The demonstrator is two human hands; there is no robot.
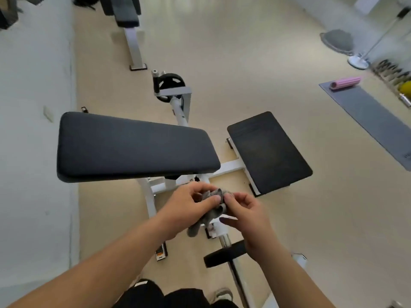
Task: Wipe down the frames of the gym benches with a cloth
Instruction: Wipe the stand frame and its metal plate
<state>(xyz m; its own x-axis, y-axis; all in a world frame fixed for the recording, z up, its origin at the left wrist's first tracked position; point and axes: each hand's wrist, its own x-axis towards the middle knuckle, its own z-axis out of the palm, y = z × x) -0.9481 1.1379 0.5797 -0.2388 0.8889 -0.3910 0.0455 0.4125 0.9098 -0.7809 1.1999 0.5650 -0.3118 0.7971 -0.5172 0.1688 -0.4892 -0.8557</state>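
Trousers (175,295) of a dark colour show at the bottom edge, with a pale shoe (223,294) beside them on the beige floor (255,74). Two bare forearms reach up from the lower corners and meet in the middle. The left hand (184,206) and the right hand (248,211) both hold a small grey cloth (206,218). The left has thumb and curled fingers round its upper part. The right pinches it between thumb and forefinger, while a loose end hangs down under the left palm. The cloth is held in the air, above the white frame (226,167) of the nearest bench and touching none of it as far as can be seen. Just below the hands a chrome bar (223,240) runs out from the frame and carries a black roller pad (224,254). Beyond the hands lies the long black pad (133,147), tilted across the view, and to its right a shorter black pad (269,152), joined to it by a white crossbar. Behind them a black weight plate (172,84) sits on a white arm. Farther off stands a second bench (126,16) on a white leg, close to the pale wall (33,130) on the left. Well to the right a grey mat (373,116) lies flat on the floor with a pink foam roller (345,82) at its far end. A grey dome (338,42) rests farther off, blurred.
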